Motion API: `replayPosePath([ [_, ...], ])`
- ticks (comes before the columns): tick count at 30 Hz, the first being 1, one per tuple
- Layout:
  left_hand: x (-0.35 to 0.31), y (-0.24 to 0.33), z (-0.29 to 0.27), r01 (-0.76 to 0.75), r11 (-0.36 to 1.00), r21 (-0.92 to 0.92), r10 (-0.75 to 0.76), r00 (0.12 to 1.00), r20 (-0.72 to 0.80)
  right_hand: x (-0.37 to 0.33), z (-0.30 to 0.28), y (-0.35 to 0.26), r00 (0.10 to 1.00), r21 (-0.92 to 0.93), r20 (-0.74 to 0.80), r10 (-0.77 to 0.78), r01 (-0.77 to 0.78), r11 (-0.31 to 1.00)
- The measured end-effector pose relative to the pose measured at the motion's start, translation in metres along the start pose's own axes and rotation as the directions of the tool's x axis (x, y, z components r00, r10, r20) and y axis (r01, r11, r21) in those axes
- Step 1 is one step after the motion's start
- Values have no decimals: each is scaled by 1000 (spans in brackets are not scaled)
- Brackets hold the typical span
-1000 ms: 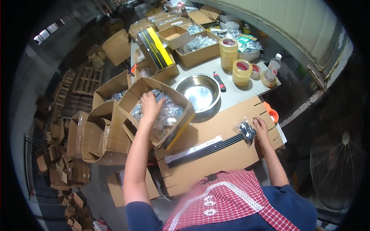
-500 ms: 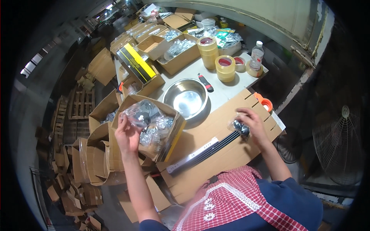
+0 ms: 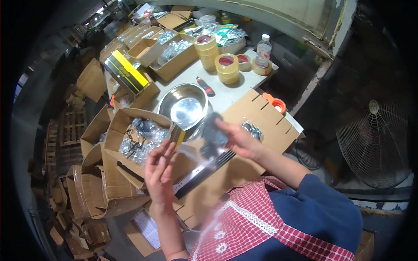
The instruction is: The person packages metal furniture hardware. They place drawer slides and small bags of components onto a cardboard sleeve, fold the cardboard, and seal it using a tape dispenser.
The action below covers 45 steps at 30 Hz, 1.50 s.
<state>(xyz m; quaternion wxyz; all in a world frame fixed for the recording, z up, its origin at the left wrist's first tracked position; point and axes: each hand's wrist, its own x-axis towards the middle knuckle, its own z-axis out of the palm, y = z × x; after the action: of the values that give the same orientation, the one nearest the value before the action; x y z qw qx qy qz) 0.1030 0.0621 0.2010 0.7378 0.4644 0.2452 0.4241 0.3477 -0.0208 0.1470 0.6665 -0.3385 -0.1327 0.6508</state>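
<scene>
My right hand (image 3: 241,140) grips a clear plastic bag (image 3: 212,135) with a dark flat part inside, smeared by motion, above the cardboard sheet. My left hand (image 3: 160,176) is beside the bag's lower left end, near the open box's right wall, its fingers loosely apart and seemingly holding nothing. Beyond my right hand, a small clear bag of dark round parts (image 3: 252,130) lies on the cardboard sheet (image 3: 272,135). Long dark strips with a silver, printed face (image 3: 196,175) lie across the sheet, partly hidden by my hand and the bag.
An open box (image 3: 114,130) of bagged parts stands left. Behind are a steel bowl (image 3: 163,106), a red-black utility knife (image 3: 205,87), tape rolls (image 3: 228,71), a bottle (image 3: 263,52) and an orange tape dispenser (image 3: 278,104). A fan (image 3: 374,143) stands right.
The large bag has left the box and passed from my left hand to my right. My right hand has let go of the small bag on the sheet. The view has shifted.
</scene>
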Motion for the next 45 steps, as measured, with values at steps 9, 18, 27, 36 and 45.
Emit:
replayPosePath([
  [9, -14, 22, -53, -155, 919, 362, 245, 945, -218, 18, -176, -89, 812, -653, -165, -559, 335, 679],
  [18, 4, -93, 35, -519, 328, 789, 178, 854, 488, 26, -241, -57, 918, -891, -201, -341, -27, 453],
  [27, 51, -273, 135, -868, -200, 454, -161, 487, 859, 24, -258, -58, 913, -984, 171, -371, 179, -13],
  [36, 46, -320, 148, -795, -327, 510, -251, 594, 765, 4, -284, -84, 928, -889, 101, -358, 246, 386],
  [45, 30, -322, 148, -690, -411, 595, -230, 710, 665, 15, -248, -69, 907, -952, 280, -314, 304, 28],
])
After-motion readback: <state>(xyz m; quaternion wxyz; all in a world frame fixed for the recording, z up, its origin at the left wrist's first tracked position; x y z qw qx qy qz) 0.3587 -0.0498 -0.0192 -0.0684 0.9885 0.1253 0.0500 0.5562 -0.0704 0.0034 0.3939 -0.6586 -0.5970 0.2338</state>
